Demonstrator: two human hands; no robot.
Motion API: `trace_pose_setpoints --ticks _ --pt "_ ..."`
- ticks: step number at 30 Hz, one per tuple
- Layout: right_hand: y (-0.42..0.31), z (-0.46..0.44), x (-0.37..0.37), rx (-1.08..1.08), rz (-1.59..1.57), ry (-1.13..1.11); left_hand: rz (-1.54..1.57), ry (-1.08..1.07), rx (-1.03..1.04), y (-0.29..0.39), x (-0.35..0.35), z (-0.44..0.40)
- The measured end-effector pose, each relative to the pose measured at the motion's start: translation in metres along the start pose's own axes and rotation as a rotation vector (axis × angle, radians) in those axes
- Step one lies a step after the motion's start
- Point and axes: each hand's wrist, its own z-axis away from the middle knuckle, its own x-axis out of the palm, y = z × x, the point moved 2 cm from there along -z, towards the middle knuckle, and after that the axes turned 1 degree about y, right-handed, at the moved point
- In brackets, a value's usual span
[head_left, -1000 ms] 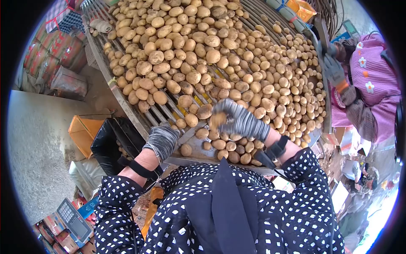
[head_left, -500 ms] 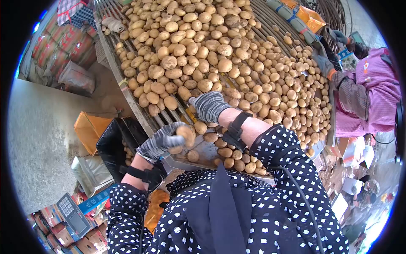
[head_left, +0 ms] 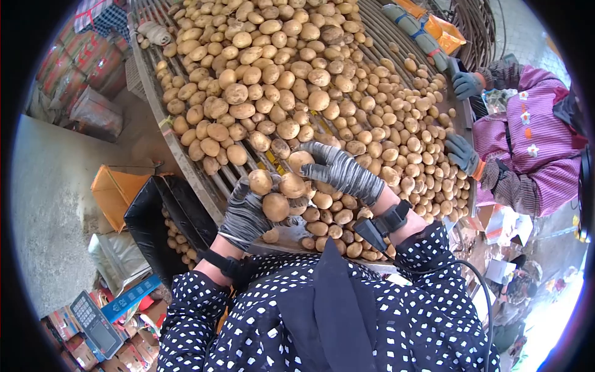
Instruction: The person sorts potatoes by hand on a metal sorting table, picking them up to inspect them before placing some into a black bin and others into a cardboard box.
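Many potatoes [head_left: 285, 80] are spread over a sloping rack of metal bars [head_left: 384, 34]. My left hand [head_left: 248, 214], in a grey striped glove, is wrapped round several potatoes [head_left: 276, 206] near the rack's lower edge. Just to its right, my right hand [head_left: 344, 172], in a matching glove, has its thumb and fingers round one potato [head_left: 300, 162]. Smaller potatoes [head_left: 334, 230] lie on the metal surface below my right hand.
A black-lined container [head_left: 145, 217] with potatoes stands at lower left, beside an orange bag [head_left: 118, 195]. A co-worker [head_left: 527, 136] at the right has gloved hands at the rack's far side. A scale display [head_left: 96, 322] is at bottom left.
My left hand has gone from one or two potatoes to several. My right hand has drawn back to the right and now grips a potato. The co-worker's hands have moved apart.
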Motion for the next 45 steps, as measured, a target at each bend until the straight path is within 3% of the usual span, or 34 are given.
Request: trace_pose_setpoints --ticks 2,3,6,7,10,11,14,16,18,20,22,24,25,27,29,30,31,32,33,34,36,37,38,39,40,42,44,45 --pt "-0.009 0.006 -0.005 -0.020 0.161 0.016 -0.077 -0.080 -0.011 -0.004 0.004 -0.008" --pt "-0.011 0.008 -0.006 -0.020 0.164 0.021 -0.293 -0.057 0.107 -0.002 0.005 -0.006" --pt "-0.010 0.012 -0.008 0.005 0.183 -0.067 -0.433 0.011 0.234 0.016 -0.003 -0.002" --pt "-0.011 0.012 -0.007 -0.009 0.187 -0.086 0.503 -0.077 -0.033 0.012 0.003 -0.011" --pt "-0.016 0.013 -0.008 -0.026 0.371 -0.147 0.423 -0.045 0.069 0.030 -0.003 -0.006" --pt "-0.016 0.013 -0.006 -0.027 0.362 -0.154 0.872 -0.092 -0.075 0.029 0.001 -0.008" --pt "-0.019 0.016 -0.009 -0.017 0.325 -0.162 0.817 -0.109 -0.004 0.029 0.002 -0.008" --pt "-0.010 0.016 -0.012 -0.227 0.249 -0.177 0.889 -0.128 -0.028 0.034 0.002 -0.007" --pt "-0.003 0.012 -0.009 -0.110 0.096 -0.191 0.961 -0.143 -0.051 0.046 0.000 -0.006" --pt "-0.012 0.011 -0.001 0.088 0.118 -0.184 1.438 -0.190 -0.247 0.059 -0.002 -0.007" --pt "-0.020 0.007 0.010 0.172 0.136 -0.273 1.539 -0.185 -0.385 0.036 0.007 -0.004" --pt "-0.025 0.011 0.021 0.163 0.218 -0.278 1.584 -0.215 -0.282 0.032 0.001 0.007" --pt "-0.026 0.016 0.024 -0.007 0.129 -0.250 1.619 -0.160 -0.253 0.033 -0.009 0.016" --pt "0.005 0.015 0.020 -0.001 -0.164 -0.247 1.715 -0.020 -0.182 0.036 -0.041 0.045" --pt "0.020 0.017 0.002 -0.028 -0.175 -0.100 1.527 0.224 -0.243 -0.005 -0.078 0.086" --pt "0.034 0.023 -0.006 0.062 -0.311 -0.084 1.581 0.119 -0.162 -0.008 -0.098 0.110" --pt "0.043 0.029 -0.014 0.046 -0.352 0.002 1.521 0.174 -0.172 -0.022 -0.114 0.133" --pt "0.050 0.035 -0.018 0.116 -0.485 0.053 1.484 0.512 -0.320 -0.072 -0.123 0.164" --pt "0.054 0.042 -0.020 0.164 -0.547 0.076 1.351 0.497 -0.382 -0.084 -0.139 0.187" --pt "0.057 0.046 -0.021 0.212 -0.606 0.101 1.288 0.238 -0.390 -0.121 -0.159 0.212" --pt "0.052 0.052 -0.020 0.242 -0.570 0.124 0.540 0.547 -0.912 -0.123 -0.165 0.221" --pt "0.050 0.055 -0.021 0.274 -0.531 0.148 -0.040 0.508 -0.705 -0.138 -0.173 0.222" --pt "0.048 0.056 -0.022 0.268 -0.533 0.155 -0.602 0.441 -0.458 -0.106 -0.175 0.199" --pt "0.047 0.058 -0.021 0.304 -0.725 0.135 -0.716 0.403 -0.556 -0.080 -0.176 0.179" --pt "0.047 0.061 -0.020 0.339 -0.917 0.114 -0.516 0.475 -0.347 -0.071 -0.175 0.151" --pt "0.051 0.064 -0.015 0.349 -0.963 0.132 -0.021 0.478 -0.165 -0.040 -0.149 0.087" --pt "0.049 0.070 -0.014 0.326 -0.969 0.226 -0.461 0.322 0.184 -0.002 -0.123 0.032" --pt "0.056 0.072 -0.015 0.288 -0.997 0.190 -0.623 0.213 0.199 0.003 -0.109 0.004"
